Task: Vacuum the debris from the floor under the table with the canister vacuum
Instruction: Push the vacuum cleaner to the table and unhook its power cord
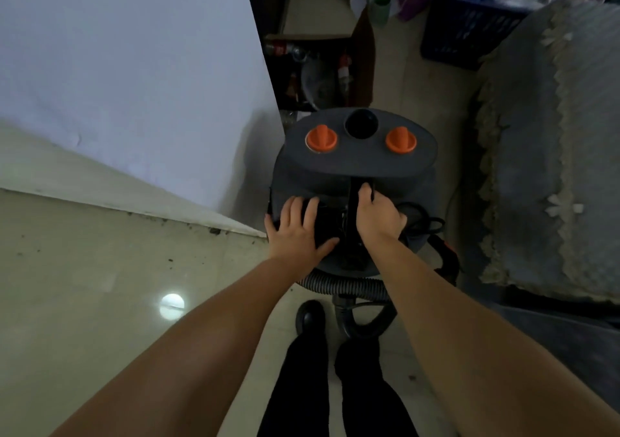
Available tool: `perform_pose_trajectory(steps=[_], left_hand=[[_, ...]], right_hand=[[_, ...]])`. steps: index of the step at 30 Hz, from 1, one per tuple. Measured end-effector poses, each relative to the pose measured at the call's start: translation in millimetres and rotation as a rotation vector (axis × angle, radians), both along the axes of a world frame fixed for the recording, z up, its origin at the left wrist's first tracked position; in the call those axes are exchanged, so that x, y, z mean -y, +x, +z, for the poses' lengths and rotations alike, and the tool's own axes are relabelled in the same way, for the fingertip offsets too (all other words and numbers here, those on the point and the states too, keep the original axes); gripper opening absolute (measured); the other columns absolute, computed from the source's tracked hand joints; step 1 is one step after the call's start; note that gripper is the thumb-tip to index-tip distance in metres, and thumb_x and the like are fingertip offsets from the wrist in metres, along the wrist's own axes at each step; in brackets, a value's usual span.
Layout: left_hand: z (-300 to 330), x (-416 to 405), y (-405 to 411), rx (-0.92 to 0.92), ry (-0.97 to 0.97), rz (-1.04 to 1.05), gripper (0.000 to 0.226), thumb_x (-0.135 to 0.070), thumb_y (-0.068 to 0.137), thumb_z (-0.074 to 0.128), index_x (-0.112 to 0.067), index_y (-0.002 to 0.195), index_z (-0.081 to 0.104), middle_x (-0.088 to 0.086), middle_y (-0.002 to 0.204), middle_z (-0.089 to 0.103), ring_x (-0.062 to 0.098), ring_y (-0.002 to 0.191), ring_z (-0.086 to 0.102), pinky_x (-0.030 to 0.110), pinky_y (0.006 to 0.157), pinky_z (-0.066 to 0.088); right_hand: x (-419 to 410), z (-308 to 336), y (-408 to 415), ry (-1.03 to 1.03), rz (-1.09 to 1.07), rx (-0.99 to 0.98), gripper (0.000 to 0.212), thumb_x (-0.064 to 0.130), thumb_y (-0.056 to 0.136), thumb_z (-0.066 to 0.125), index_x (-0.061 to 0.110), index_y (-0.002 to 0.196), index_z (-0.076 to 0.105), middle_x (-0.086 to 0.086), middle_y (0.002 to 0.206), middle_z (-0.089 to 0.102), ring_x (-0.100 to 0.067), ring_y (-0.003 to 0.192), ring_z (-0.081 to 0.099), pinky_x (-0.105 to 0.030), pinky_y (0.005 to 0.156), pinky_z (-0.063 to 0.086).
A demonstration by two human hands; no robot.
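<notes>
Both forearms reach down to the canister vacuum (pixel 355 181): right hand (pixel 379 216) grips its black handle (pixel 352 201), left hand (pixel 300 232) rests flat beside. Lift steadily, minding the hose (pixel 339 284) below the wrists.

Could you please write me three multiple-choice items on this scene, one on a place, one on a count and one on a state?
1. Where is the ribbed hose?
A. on the sofa
B. on the floor by the vacuum, on the near side
C. in the basket

2. How many orange knobs top the vacuum?
A. one
B. two
C. four

3. What is the right hand doing?
A. gripping the vacuum's black handle
B. hanging idle
C. holding a cup

Key: 1 B, the hose curves along the floor next to the canister's base; 2 B, one knob sits on each side of the round port; 3 A, its fingers curl round the handle.
</notes>
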State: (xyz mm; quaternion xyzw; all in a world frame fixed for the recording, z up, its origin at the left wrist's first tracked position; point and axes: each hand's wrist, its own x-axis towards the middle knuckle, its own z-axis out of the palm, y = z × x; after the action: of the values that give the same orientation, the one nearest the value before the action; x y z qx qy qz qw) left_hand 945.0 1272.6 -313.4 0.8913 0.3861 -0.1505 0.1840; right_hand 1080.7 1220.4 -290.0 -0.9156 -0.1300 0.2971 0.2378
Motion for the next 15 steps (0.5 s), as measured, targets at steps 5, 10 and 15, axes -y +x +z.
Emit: perform_pose_trajectory(steps=[5,10,15], left_hand=[[-1,63,-18,-0.022,-0.081,0.047,0.092,-0.069,0.084,0.042,-0.023,0.151,-0.002,0.007,0.159,-0.001,0.022,0.147,-0.007,0.063,0.113,0.007],[-3,110,-60,-0.048,-0.047,0.029,0.107,-0.072,0.075,0.052,-0.024,0.151,-0.005,0.006,0.159,-0.003,0.022,0.147,-0.007,0.062,0.114,0.008],[-7,163,-121,-0.029,0.008,0.025,0.105,-0.069,0.074,0.057,-0.024,0.151,0.002,0.005,0.159,0.003,0.022,0.147,-0.002,0.06,0.113,0.007]], right_hand=[[54,6,-16,-0.028,0.051,-0.022,0.05,0.034,0.103,0.025,0.007,0.106,0.067,-0.016,0.108,0.067,-0.03,0.108,0.055,-0.039,0.108,0.022],[111,6,-58,-0.013,0.069,-0.084,0.049,0.033,0.103,0.026,0.004,0.112,0.065,-0.018,0.119,0.064,-0.032,0.115,0.051,-0.041,0.109,0.022],[169,2,-120,0.05,0.061,-0.083,0.048,0.029,0.103,0.029,-0.002,0.106,0.066,-0.02,0.115,0.066,-0.033,0.111,0.053,-0.037,0.104,0.024]])
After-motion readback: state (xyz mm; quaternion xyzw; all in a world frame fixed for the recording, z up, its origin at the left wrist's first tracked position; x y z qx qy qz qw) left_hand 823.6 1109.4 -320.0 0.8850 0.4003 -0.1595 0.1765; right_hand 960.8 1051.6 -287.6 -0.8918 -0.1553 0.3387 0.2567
